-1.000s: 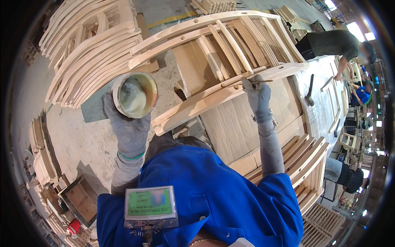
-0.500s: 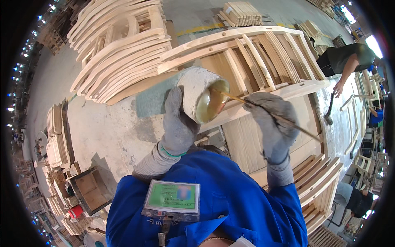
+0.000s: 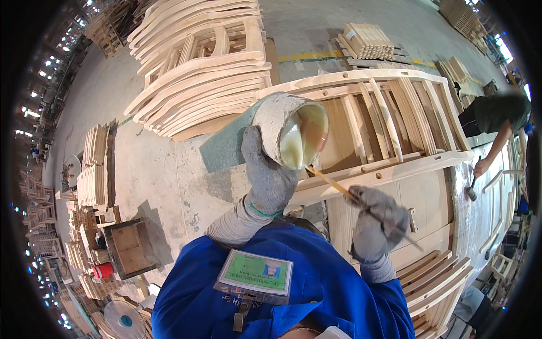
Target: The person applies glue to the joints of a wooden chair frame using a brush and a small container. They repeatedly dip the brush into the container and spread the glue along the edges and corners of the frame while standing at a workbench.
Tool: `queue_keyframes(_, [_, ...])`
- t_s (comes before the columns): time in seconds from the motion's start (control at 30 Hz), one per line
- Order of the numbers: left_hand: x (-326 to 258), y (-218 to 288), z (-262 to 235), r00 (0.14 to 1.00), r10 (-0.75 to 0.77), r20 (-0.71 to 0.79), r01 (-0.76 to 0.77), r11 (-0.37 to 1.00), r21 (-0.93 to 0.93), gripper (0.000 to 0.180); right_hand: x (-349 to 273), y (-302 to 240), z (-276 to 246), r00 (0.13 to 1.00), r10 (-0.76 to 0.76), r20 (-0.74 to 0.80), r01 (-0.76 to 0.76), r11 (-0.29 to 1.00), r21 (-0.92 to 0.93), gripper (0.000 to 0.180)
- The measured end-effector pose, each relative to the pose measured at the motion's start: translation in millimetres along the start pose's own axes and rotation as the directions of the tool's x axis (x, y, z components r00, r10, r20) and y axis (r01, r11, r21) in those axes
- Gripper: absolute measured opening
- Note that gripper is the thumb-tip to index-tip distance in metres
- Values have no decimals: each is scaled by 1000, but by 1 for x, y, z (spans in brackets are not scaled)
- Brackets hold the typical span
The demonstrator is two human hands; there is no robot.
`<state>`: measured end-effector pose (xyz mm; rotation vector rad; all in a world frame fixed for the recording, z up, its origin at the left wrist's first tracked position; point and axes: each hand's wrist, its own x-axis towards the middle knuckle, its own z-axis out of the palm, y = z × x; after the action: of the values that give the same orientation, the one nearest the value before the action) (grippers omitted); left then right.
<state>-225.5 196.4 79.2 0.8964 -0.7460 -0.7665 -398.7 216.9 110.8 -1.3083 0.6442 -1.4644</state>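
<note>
My left hand, in a grey glove, grips a whitish, crusted cup from its left side and below. The cup is tilted, its mouth facing right, and a pale, glossy, glue-like liquid shows inside. My right hand, also gloved, is closed on a thin wooden stick. The stick's tip is just beneath the cup's lower rim, and its blurred far end sticks out past the hand. Behind the cup lies a pale slatted wooden frame, like a chair back.
Curved wooden frames are stacked at the far left. More slatted pieces lie at the near right. A co-worker at the right holds a mallet over a shiny table. An open wooden box stands on the floor at left.
The stick's tip has come out of the cup to below its rim, and my right hand has dropped lower. My left hand still holds the cup tilted. The whole view has shifted.
</note>
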Motion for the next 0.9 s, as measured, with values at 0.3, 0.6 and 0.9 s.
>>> queue_keyframes(0.3, [52, -34, -17, 913, 307, 269, -407, 643, 648, 87, 42, 42, 16, 992, -122, -34, 116, 982, -153, 19])
queue_keyframes(0.6, [107, -74, -46, 997, 35, 75, -61, 923, 379, 68, 259, 125, -67, 995, 94, -38, -99, 827, -553, 13])
queue_keyframes(0.9, [110, -112, -112, 995, -59, -84, 75, 974, 213, 49, 324, 209, -79, 972, 231, -41, -157, 511, -845, 31])
